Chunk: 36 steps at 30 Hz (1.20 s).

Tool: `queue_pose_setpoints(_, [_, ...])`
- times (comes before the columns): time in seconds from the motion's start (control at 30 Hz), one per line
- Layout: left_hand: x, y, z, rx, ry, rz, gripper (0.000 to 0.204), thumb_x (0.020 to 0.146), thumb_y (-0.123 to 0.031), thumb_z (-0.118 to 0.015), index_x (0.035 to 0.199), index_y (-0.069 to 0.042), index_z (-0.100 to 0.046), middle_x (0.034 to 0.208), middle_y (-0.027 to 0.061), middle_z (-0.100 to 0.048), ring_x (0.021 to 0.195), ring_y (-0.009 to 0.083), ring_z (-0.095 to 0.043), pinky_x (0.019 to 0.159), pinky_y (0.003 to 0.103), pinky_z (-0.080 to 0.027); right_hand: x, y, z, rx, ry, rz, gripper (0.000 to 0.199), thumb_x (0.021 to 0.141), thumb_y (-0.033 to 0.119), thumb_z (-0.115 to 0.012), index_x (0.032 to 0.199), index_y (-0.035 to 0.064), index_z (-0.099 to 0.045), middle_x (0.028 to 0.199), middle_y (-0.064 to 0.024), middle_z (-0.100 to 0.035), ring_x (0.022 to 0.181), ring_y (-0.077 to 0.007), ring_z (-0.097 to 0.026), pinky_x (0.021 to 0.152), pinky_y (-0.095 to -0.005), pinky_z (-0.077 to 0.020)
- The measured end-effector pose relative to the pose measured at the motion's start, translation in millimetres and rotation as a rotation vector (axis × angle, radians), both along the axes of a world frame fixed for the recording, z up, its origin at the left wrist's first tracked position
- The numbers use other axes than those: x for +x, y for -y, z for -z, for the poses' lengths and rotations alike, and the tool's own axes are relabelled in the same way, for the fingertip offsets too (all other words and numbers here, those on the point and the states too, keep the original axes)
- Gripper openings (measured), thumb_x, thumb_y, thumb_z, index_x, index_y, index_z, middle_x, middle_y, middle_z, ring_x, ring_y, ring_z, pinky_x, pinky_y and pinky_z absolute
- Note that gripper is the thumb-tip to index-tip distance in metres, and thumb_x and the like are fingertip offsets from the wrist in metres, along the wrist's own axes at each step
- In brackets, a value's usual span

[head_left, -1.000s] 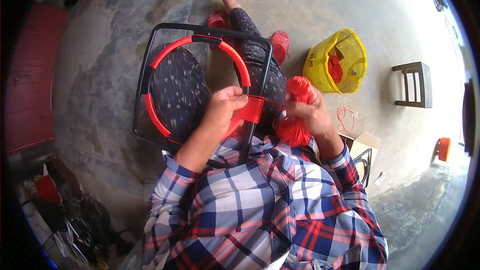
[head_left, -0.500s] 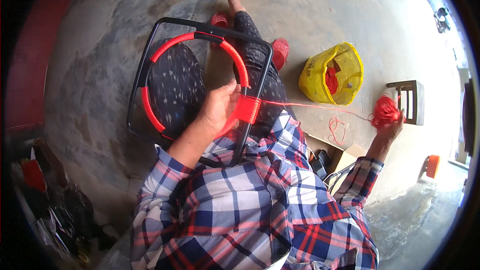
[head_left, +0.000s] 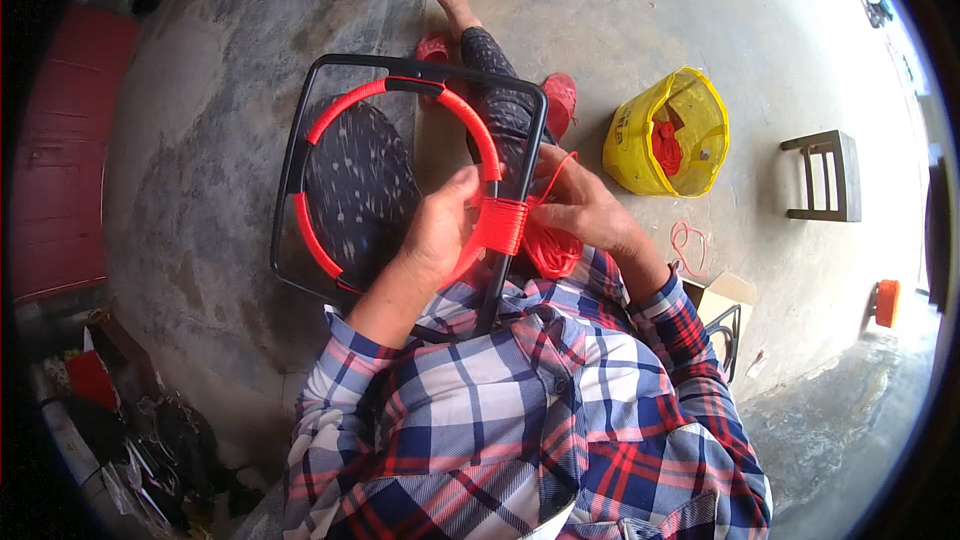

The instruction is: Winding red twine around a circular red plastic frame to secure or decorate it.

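Observation:
A black metal frame (head_left: 292,155) with a red-wrapped ring (head_left: 340,103) inside rests on my lap. My left hand (head_left: 441,230) grips the ring and frame bar where red cord is wound into a tight band (head_left: 503,226). My right hand (head_left: 577,208) sits just right of that band, holding a ball of red cord (head_left: 550,248) against the bar. A strand of cord loops up from my right fingers. My patterned legs and bare foot stretch out under the frame.
A yellow bag (head_left: 667,133) with red cord inside stands on the concrete floor to the right. Beyond it is a small wooden stool (head_left: 823,176). A loose cord loop (head_left: 688,243), a cardboard box (head_left: 722,296) and an orange object (head_left: 884,302) lie at right. Clutter fills the lower left.
My right hand, stretched far out to the right with the cord ball pulling the strand taut, has come back to the frame beside the wound band. My left hand kept its grip.

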State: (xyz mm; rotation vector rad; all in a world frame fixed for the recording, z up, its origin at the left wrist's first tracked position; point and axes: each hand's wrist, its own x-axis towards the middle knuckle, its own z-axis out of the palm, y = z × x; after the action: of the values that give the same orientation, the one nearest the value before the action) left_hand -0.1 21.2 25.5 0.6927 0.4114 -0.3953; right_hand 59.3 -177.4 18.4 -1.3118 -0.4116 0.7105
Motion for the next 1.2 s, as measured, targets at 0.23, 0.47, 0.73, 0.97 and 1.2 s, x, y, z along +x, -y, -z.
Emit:
queue_pose_setpoints(0.23, [-7.8,1.3,-3.5,0.532,0.105,-0.298,0.038,0.083,-0.001,-0.059,0.119,-0.004,-0.048,0.098,0.0061,-0.056,0.084,0.0147,-0.056,0.079,0.029,-0.048,7.0,-21.9,-12.5,-0.287,0.658,0.376,0.07,0.073,0.006,-0.072,0.135,0.0025,-0.041,0.12,-0.0125,-0.054,0.118,-0.0253,-0.048,0.101,-0.0382,-0.0375])
queue_pose_setpoints(0.47, [-15.1,8.0,-9.7,0.691,0.597,-0.292,0.05,0.086,-0.017,-0.062,0.126,0.002,-0.039,0.114,0.0109,-0.048,0.098,0.0136,-0.05,0.09,0.029,-0.042,12.2,-38.4,-16.1,-0.083,0.67,0.213,0.032,0.078,0.01,-0.069,0.108,0.0049,-0.06,0.11,-0.0113,-0.06,0.107,-0.0258,-0.057,0.095,-0.0389,-0.0423])
queue_pose_setpoints(0.73, [-5.3,-3.5,3.7,0.5,0.114,-0.327,0.03,0.091,-0.016,-0.055,0.115,-0.001,-0.047,0.078,0.0026,-0.054,0.058,0.0068,-0.044,0.05,0.021,-0.035,26.3,62.3,-35.7,-0.727,0.312,-0.16,0.028,0.07,0.022,-0.072,0.077,-0.002,-0.06,0.064,-0.0023,-0.056,0.065,-0.0061,-0.049,0.06,-0.0274,-0.0427])
queue_pose_setpoints(0.97, [-0.7,-7.2,16.4,0.427,-0.082,-0.137,0.035,0.096,-0.036,-0.05,0.119,-0.009,-0.05,0.068,0.0042,-0.055,0.051,0.0104,-0.045,0.048,0.022,-0.034,-10.6,117.0,7.0,0.512,-0.306,0.333,0.032,0.076,0.034,-0.059,0.086,0.0028,-0.06,0.08,-0.0135,-0.06,0.074,-0.0254,-0.059,0.066,-0.0345,-0.0478])
queue_pose_setpoints(1.2, [0.3,-7.0,11.8,0.162,-0.053,-0.068,0.045,0.097,-0.039,-0.043,0.125,-0.005,-0.048,0.095,0.0142,-0.064,0.086,0.0217,-0.064,0.078,0.036,-0.052,27.4,224.5,51.3,0.725,-0.175,0.986,0.011,0.089,0.021,-0.058,0.095,0.0116,-0.059,0.088,-0.0071,-0.062,0.079,-0.0208,-0.06,0.072,-0.0369,-0.0517])
